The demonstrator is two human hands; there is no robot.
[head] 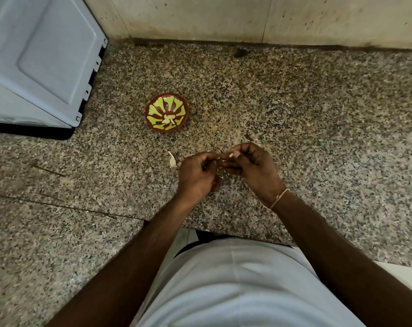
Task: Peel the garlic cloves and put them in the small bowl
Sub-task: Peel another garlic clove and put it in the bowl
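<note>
**kitchen_lurker:** Speckled granite counter (294,102) fills pretty much the whole head view, with a pale, stained wall (223,17) along the back. Big light-grey plastic appliance (39,60) sits in the far left corner on a black base. What's going on in the middle?

**clove_counter:** Both hands are bunched together just above the counter, close to the near edge. The right hand (254,168) has its fingers curled and is pinching a garlic clove (230,155) between thumb and fingertips; you can see a little pale end of it poking out. The left hand (196,174) is curled too, fingertips meeting the right hand's at that same clove, so it looks like it's gripping the other end or the skin. Can't tell which, it's too small. Thin pinkish thread band (279,197) on the right wrist.

**kitchen_lurker:** And the bowl?

**clove_counter:** Small bowl (166,112), brown with a yellow-green petal pattern, sits further back and a bit left of the hands, well apart from them. A few peeled cloves (169,119) are lying in the bottom. One more garlic piece (172,160) with its papery tip lies on the counter just left of the left hand, not touching it. Person's in a light shirt (235,279), bottom of the frame.
</note>
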